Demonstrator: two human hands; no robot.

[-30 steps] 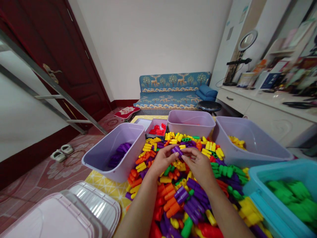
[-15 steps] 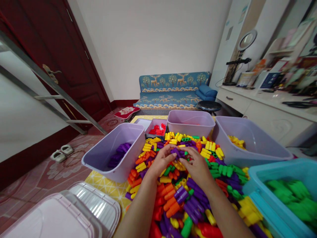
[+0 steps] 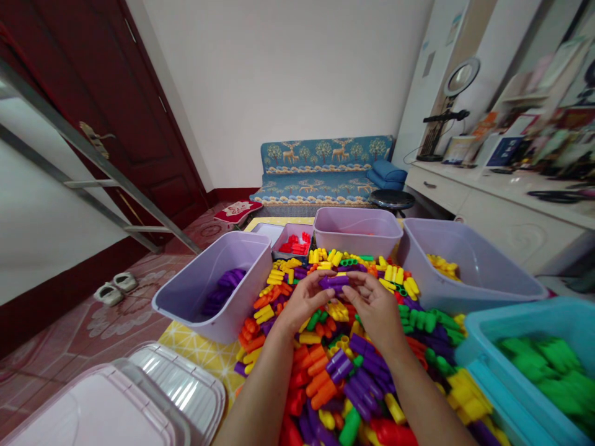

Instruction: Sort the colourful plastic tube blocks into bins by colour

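Observation:
Both hands hold one purple plastic building piece (image 3: pixel 334 282) between them, just above a big mixed pile of bullet-shaped toy pieces. My left hand (image 3: pixel 305 300) grips its left end with thumb and fingers. At the right end, the thumb and fingers of my right hand (image 3: pixel 372 300) close on it. Around and under the hands lie yellow, orange, purple, green and red pieces, such as an orange piece (image 3: pixel 321 391) and a purple piece (image 3: pixel 339 366) nearer to me. The far side of the held piece is partly covered by my fingers.
A lilac bin (image 3: pixel 211 328) with purple pieces stands left. Behind are a small tray (image 3: pixel 291 253) of red pieces and another lilac bin (image 3: pixel 357 241). Right are a lilac bin (image 3: pixel 483 294) with yellow pieces and a turquoise bin (image 3: pixel 483 328) with green ones. Lids (image 3: pixel 181 384) lie front left.
The purple piece has turned to lie more level between my hands. My right hand has shifted slightly right, with its fingers less stretched over the piece.

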